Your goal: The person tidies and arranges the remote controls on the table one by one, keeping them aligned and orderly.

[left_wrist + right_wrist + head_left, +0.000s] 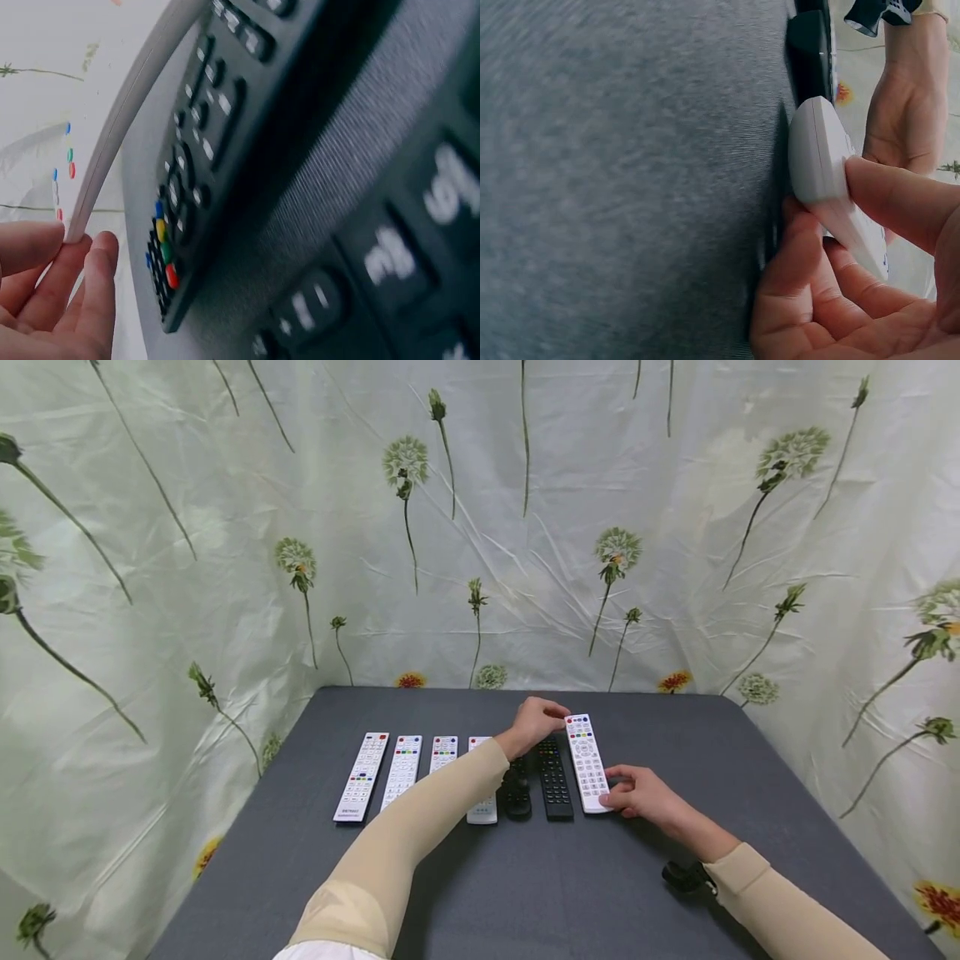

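Note:
A white remote control (586,764) with rows of grey buttons is held between both hands at the right end of a row of remotes. At its far end, my left hand (536,723) pinches it between thumb and fingers, as the left wrist view also shows. My right hand (641,795) grips the near end; in the right wrist view the thumb (900,191) lies on its top face and the fingers curl beneath. Just left of it lies a slim black remote (555,781), then a second black remote (517,802), partly covered by the left wrist.
Further left on the dark grey table (517,893) lie several white remotes, the leftmost one (362,777) tilted slightly. My left sleeve (420,835) crosses over part of the row. A curtain with dandelion prints (525,635) hangs behind the table and along its sides.

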Available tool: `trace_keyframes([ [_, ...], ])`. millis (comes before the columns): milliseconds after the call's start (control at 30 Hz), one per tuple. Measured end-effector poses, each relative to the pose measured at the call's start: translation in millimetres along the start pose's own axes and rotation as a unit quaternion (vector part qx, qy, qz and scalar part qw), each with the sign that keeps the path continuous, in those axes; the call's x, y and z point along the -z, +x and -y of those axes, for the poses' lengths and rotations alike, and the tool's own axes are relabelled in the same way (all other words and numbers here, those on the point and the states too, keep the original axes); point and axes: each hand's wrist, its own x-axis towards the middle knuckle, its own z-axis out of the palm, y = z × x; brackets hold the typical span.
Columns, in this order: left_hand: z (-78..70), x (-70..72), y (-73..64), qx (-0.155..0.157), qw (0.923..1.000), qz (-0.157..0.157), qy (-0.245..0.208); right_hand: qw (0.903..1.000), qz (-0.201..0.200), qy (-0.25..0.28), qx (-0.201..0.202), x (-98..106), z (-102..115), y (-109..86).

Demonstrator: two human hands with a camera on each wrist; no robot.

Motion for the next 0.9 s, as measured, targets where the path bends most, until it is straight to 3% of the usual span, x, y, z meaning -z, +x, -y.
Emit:
trace_keyframes([
  [200, 5.3, 5.7, 1.4, -0.006, 0.9988, 0.027, 0.04, 0.9997, -0.008, -0.02, 0.01, -4.0, 4.5, -1.7],
  [533, 11.8, 10.6, -0.1, 0.023, 0.9919, 0.118, 0.038, 0.9989, -0.021, -0.039, 0.014, -9.0, 2.0, 1.6],
  [900, 10.8, 8.5, 5.3, 0.038, 0.9841, 0.171, 0.029, 0.9988, -0.027, -0.04, 0.012, -6.7, -2.6, 0.2],
])
